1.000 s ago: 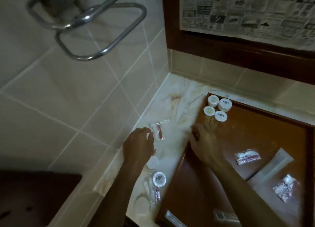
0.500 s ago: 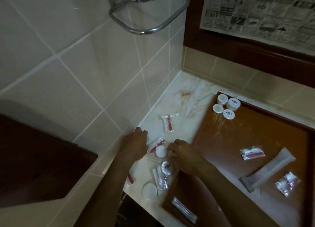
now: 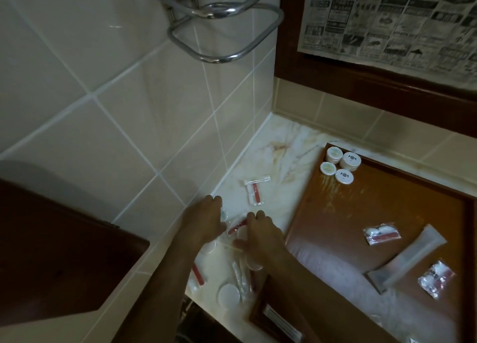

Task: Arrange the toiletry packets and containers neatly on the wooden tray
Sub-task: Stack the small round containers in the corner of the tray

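My right hand (image 3: 260, 235) has shifted beside my left hand (image 3: 206, 222), both spread loosely over counter packets; four jars (image 3: 338, 167) sit in the wooden tray's (image 3: 335, 213) far corner.

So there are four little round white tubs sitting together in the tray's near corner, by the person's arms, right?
Not quite. The four tubs do sit together on the tray, but in its far corner, near the wall and away from the arms. The head view shows it.

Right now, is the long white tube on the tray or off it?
On it: the long white tube lies flat inside the wooden tray.
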